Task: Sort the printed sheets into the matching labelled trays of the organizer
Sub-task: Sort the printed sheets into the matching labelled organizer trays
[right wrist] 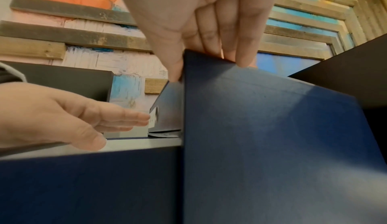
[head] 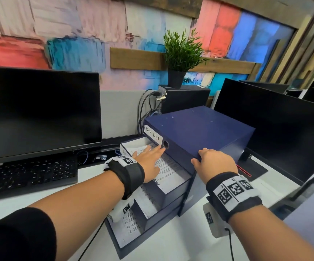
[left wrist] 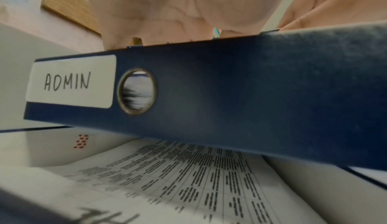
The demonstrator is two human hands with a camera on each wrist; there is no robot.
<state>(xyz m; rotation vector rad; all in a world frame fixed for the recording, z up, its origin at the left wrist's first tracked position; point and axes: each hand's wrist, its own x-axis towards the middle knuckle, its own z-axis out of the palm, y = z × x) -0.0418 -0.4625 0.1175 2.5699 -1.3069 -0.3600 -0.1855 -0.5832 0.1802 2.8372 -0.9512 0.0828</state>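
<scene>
A dark blue organizer (head: 199, 127) stands on the desk. Its top tray, labelled TASK LIST (head: 152, 135), is pushed in. The tray under it (head: 177, 187), labelled ADMIN (left wrist: 71, 82), is pulled out with a printed sheet (head: 171, 170) inside. My left hand (head: 150, 155) lies flat on that sheet with straight fingers. My right hand (head: 214, 162) grips the organizer's front right top corner (right wrist: 272, 128), fingers on top and thumb on the front. Two lower trays stick out further, each holding printed sheets (head: 131, 221); the left wrist view shows one as a table (left wrist: 199, 178).
A dark monitor (head: 39, 110) and keyboard (head: 29, 174) are at the left. Another monitor (head: 275, 129) stands close to the right of the organizer. Behind it are a black computer case (head: 184, 98) with a potted plant (head: 180, 53) and cables (head: 145, 106).
</scene>
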